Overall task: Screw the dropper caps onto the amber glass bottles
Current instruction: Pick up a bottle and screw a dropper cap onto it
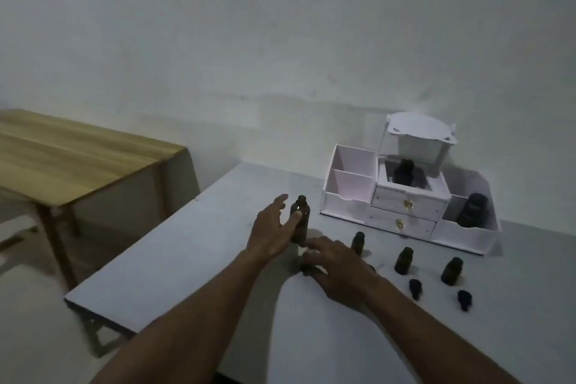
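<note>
On grey table [174,262], tall amber bottle [300,219] touches left hand [270,231]'s wide-open grip; right hand [335,268] spread flat.

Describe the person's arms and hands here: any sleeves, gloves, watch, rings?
Both forearms are bare up to the bottom edge of the frame, with no sleeves showing. The left hand and right hand are bare too, without gloves. No watch, bracelet or wrist strap shows on either wrist. No rings are apparent, though the dim, blurry picture makes small items on the fingers hard to rule out.
</note>
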The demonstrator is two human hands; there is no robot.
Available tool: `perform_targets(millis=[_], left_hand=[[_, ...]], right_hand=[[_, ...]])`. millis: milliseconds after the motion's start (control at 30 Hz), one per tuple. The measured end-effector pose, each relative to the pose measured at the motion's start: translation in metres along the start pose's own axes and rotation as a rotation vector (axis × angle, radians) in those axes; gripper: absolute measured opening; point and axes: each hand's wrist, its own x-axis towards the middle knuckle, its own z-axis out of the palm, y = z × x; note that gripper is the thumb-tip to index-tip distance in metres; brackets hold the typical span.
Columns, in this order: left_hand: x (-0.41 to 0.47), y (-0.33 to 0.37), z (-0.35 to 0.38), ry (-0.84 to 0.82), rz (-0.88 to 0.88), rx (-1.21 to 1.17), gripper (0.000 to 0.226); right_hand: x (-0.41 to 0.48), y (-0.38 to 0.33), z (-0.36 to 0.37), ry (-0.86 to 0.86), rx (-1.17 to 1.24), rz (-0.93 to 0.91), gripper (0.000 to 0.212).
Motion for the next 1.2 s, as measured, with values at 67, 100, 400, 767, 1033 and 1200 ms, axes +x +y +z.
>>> perform_targets(millis=[67, 100, 400, 767, 1033, 1200], left_hand=[[0.002, 0.002, 0.005, -0.002, -0.042, -0.092, 0.059], [0.003, 0.0, 0.007, -0.007, -0.046, -0.12, 0.059], [0.009, -0.013, 0.027, -0.049, -0.196, -0.427, 0.037], [0.023, -0.027, 0.025, -0.074, -0.138, -0.421, 0.04], [0.026, -0.026, 0.024, -0.087, -0.095, -0.337, 0.033], [0.027, -0.027, 0.024, -0.084, -0.083, -0.346, 0.033]], right_hand=[[0.003, 0.005, 0.005, 0.008, -0.011, -0.035, 0.022], [0.004, 0.008, 0.007, 0.03, -0.016, -0.049, 0.024], [0.04, 0.028, -0.025, 0.738, 0.451, 0.148, 0.023], [0.079, 0.028, -0.059, 1.06, 0.948, 0.316, 0.021], [0.089, 0.026, -0.049, 0.994, 0.929, 0.327, 0.016], [0.09, 0.025, -0.05, 1.009, 0.877, 0.32, 0.016]])
